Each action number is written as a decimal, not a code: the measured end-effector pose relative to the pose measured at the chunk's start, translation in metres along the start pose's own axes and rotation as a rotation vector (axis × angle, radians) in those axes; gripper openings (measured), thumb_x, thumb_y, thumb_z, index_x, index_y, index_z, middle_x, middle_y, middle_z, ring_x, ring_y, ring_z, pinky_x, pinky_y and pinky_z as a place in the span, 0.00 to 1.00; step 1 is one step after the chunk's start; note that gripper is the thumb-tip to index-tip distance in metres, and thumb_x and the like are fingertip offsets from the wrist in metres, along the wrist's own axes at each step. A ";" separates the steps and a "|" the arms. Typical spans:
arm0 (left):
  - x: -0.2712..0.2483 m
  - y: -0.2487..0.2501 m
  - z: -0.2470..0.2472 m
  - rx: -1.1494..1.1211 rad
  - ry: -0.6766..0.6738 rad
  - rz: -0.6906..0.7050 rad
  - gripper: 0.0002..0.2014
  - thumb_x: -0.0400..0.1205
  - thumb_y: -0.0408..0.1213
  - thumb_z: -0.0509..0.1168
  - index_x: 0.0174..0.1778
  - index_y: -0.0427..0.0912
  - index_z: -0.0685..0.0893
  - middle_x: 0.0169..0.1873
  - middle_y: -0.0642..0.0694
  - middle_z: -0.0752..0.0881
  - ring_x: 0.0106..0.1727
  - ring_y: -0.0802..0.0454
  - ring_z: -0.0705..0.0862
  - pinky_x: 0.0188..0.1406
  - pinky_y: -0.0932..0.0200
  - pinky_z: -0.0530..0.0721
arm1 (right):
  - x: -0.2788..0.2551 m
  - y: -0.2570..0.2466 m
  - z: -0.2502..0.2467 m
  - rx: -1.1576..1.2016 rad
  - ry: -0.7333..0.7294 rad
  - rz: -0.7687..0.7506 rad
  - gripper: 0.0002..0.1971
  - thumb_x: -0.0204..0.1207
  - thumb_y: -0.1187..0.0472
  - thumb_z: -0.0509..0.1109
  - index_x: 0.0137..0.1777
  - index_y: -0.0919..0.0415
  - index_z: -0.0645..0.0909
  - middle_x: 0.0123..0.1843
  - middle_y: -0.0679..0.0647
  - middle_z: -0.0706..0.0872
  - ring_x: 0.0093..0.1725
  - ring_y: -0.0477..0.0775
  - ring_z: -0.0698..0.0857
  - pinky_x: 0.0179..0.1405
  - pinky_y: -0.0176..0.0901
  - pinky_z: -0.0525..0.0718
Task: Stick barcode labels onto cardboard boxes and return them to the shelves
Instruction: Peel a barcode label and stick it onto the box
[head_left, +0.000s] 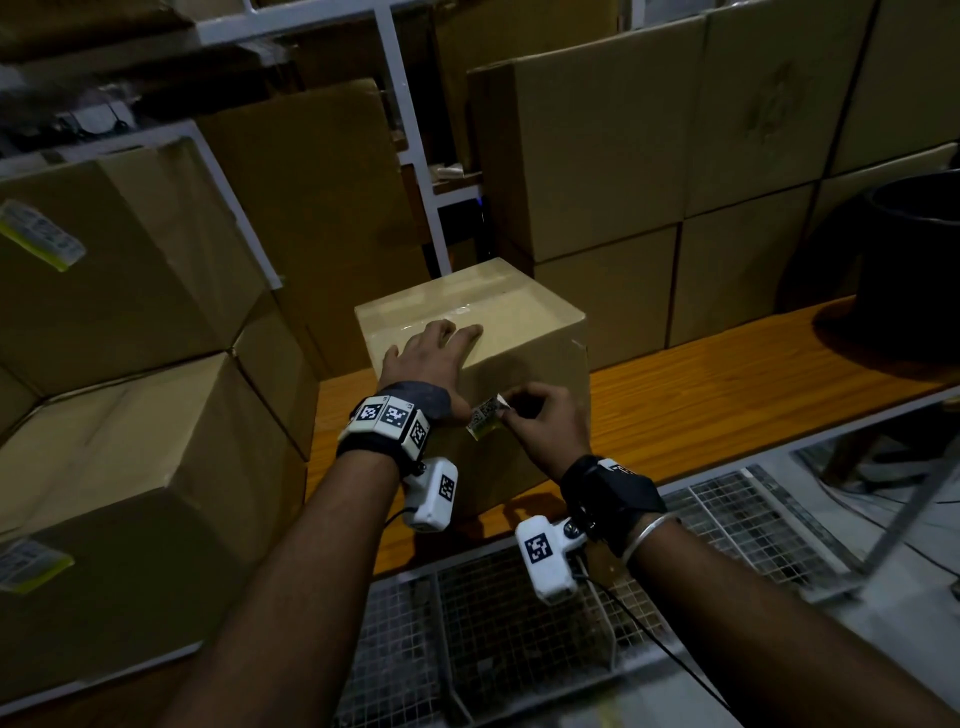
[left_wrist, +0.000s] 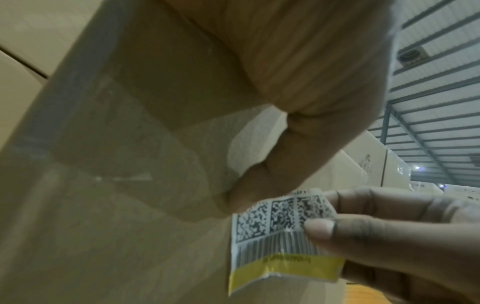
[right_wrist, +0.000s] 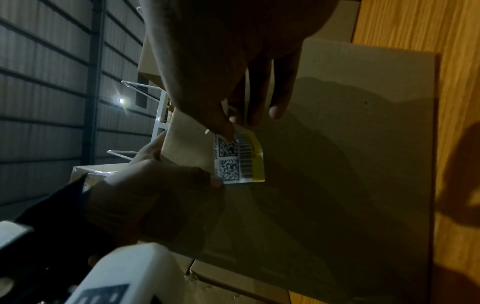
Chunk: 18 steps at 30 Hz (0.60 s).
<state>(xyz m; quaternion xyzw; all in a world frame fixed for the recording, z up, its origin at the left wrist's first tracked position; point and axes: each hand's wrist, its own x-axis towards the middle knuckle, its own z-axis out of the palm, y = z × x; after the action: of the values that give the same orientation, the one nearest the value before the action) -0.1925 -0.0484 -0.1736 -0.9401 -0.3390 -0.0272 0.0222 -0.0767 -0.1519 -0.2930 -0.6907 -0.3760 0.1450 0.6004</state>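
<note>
Right hand (head_left: 545, 421) pinches the barcode label (head_left: 485, 414) by one end, its grip narrow, at the near face of the cardboard box (head_left: 524, 317) on the desk (head_left: 701, 384). Left hand (head_left: 428, 358) lies flat on the box top, steadying. Labelling step in hand; pressing flat is judged next. Shelves (head_left: 400, 104) beyond.

Right wrist view. The right hand (right_wrist: 233, 61) enters from twelve o'clock, thumb and forefinger pinching the upper edge of a white barcode label with a yellow strip (right_wrist: 240, 158) at centre. The label lies against the shaded side of a plain brown cardboard box (right_wrist: 350, 164). The left hand (right_wrist: 155, 185), at eight o'clock, touches the label's lower corner with its thumb. Orange wood-grain tabletop (right_wrist: 457, 82) at three o'clock.
</note>
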 end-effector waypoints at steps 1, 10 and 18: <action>0.000 0.000 0.000 0.000 0.002 -0.001 0.57 0.61 0.46 0.81 0.83 0.62 0.54 0.80 0.46 0.60 0.79 0.39 0.65 0.77 0.29 0.63 | 0.000 0.000 0.000 -0.011 -0.007 -0.003 0.08 0.74 0.60 0.80 0.51 0.51 0.90 0.46 0.44 0.92 0.49 0.42 0.89 0.52 0.46 0.91; 0.000 -0.001 0.003 0.013 0.023 0.005 0.57 0.61 0.47 0.81 0.83 0.62 0.54 0.79 0.46 0.61 0.78 0.39 0.66 0.76 0.29 0.65 | -0.009 -0.003 0.002 0.037 -0.034 -0.085 0.06 0.81 0.61 0.72 0.44 0.49 0.83 0.43 0.46 0.88 0.46 0.47 0.87 0.46 0.51 0.88; 0.001 -0.001 0.003 0.010 0.025 0.011 0.57 0.62 0.50 0.81 0.83 0.61 0.53 0.80 0.45 0.60 0.79 0.39 0.64 0.77 0.28 0.63 | -0.011 -0.006 -0.003 0.042 -0.081 -0.084 0.09 0.74 0.63 0.78 0.44 0.48 0.83 0.43 0.45 0.89 0.46 0.48 0.88 0.48 0.57 0.89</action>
<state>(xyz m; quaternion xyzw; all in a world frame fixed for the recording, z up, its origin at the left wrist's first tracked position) -0.1926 -0.0467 -0.1769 -0.9415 -0.3336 -0.0371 0.0315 -0.0847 -0.1617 -0.2894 -0.6553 -0.4254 0.1552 0.6046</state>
